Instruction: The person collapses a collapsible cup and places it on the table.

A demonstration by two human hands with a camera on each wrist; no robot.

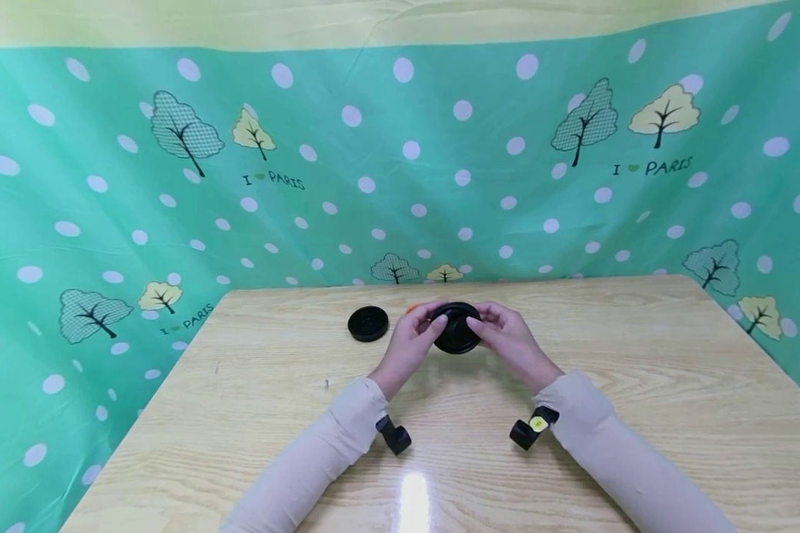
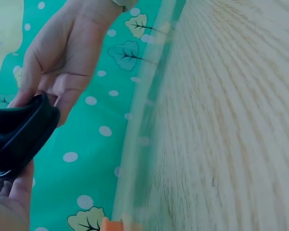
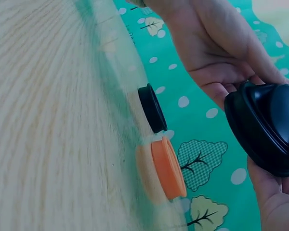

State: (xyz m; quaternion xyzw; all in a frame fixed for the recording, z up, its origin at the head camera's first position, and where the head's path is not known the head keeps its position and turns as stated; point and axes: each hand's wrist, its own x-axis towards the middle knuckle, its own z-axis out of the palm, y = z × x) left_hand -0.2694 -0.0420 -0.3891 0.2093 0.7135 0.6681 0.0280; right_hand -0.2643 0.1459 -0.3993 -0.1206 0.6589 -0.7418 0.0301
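A black round lid (image 1: 457, 337) is held above the table between both hands. My left hand (image 1: 408, 343) grips its left edge, the thumb lying on the face towards me. The right hand (image 1: 512, 342) grips the opposite edge, also with its thumb on that face. In the right wrist view the lid (image 3: 260, 130) shows a stepped rim and a raised, curved middle. To the left of the hands, a second black round piece (image 1: 368, 324) lies on the table. An orange round lid (image 3: 167, 168) stands beside it, mostly hidden behind my left hand in the head view.
The light wood-grain table (image 1: 293, 422) stretches towards me on all sides of the hands. A green dotted curtain (image 1: 433, 215) with printed trees hangs at its back and sides. Small black cameras (image 1: 395, 435) are strapped on both wrists.
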